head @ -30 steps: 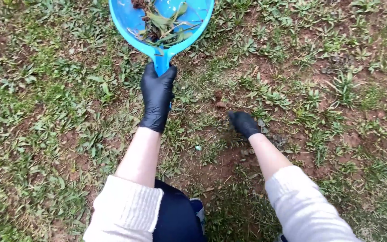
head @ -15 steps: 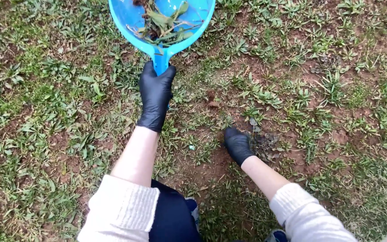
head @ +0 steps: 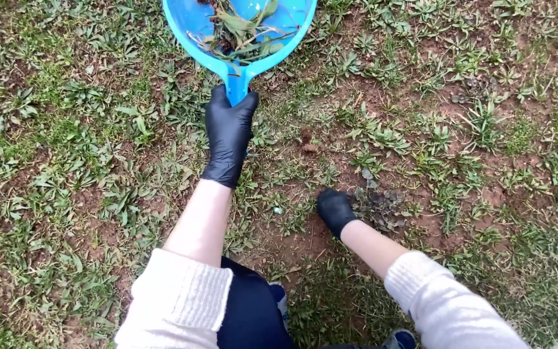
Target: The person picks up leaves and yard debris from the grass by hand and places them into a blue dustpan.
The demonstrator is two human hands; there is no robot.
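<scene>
My left hand [head: 228, 136], in a black glove, is closed around the handle of the blue pan [head: 240, 35], fingers wrapped and thumb over the top; the pan rests on the ground ahead of me with a loose pile of pulled weeds [head: 243, 32] in its bowl. My right hand [head: 334, 211], also gloved, is curled down at the soil, fingers drawn together at the base of a dark, wilted weed clump [head: 379, 205] — whether they pinch a stem or only press the earth I cannot tell. Around both hands lies patchy grass [head: 66, 142] with bare reddish soil [head: 305, 236] between the tufts. Risk, as I judge it: a grip taken high on the brittle leaves could tear them off and leave the root in the ground; a tilt of the handle could spill the weeds — the bowl is shallow.
</scene>
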